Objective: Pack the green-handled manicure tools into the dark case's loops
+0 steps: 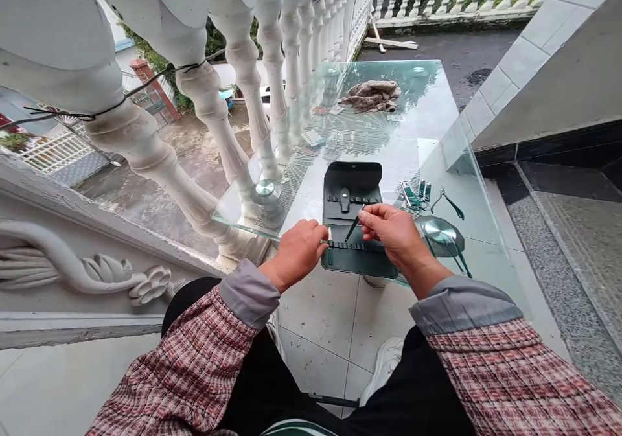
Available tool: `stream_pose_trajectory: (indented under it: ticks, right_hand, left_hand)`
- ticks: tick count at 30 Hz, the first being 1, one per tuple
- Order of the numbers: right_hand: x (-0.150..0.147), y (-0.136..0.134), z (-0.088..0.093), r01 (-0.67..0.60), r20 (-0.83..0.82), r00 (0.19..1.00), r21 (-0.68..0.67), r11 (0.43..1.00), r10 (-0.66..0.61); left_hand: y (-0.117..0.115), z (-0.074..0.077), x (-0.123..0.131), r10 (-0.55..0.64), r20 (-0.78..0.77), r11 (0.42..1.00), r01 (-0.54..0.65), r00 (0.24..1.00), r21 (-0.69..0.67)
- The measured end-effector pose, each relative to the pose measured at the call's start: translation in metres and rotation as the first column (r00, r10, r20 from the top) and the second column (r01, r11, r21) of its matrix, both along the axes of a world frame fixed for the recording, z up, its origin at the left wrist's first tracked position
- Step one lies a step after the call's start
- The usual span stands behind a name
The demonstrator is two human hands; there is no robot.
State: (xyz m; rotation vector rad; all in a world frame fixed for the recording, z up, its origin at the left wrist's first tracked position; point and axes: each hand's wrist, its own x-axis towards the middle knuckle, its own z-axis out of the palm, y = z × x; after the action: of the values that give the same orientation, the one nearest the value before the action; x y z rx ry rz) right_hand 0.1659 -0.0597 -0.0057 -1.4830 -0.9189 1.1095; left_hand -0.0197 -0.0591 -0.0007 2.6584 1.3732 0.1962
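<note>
A black folding tool case (352,218) lies open on the glass table, with rows of elastic loops inside. One dark, flat, round-headed tool (345,200) sits in its upper row. At the lower row's left end stands a slim tool with a pale tip (330,236). My left hand (304,249) is closed at the case's left edge, thumb and fingers against it. Between the thumb and fingertips of my right hand (391,232) is a thin black tool (354,226), slanting with its lower end over the loops; its exact kind is unclear.
Right of the case lie nail clippers (411,196), a nipper with curved handles (453,204) and a slim dark tool (461,261). Farther back are a small box (312,138) and a crumpled brown cloth (373,96). White balusters (243,54) line the table's left side.
</note>
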Motion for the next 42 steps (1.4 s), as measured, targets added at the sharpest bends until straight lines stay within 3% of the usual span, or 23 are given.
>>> stream_pose_trajectory:
  ticks: [10,31,42]
  right_hand:
    - [-0.019,0.029,-0.009,-0.049,0.126,0.990,-0.126,0.991,0.065]
    - [-0.020,0.038,-0.002,-0.085,0.192,0.973,-0.219,0.972,0.128]
    - [-0.019,0.040,-0.007,-0.180,0.231,0.942,-0.267,0.947,0.245]
  left_hand:
    - [-0.002,-0.003,-0.003,-0.042,-0.019,0.997,0.041,0.999,-0.059]
    - [0.000,-0.005,-0.001,-0.093,-0.061,0.995,0.094,0.994,0.021]
    - [0.003,-0.003,0.001,-0.102,-0.104,0.995,0.102,0.989,-0.004]
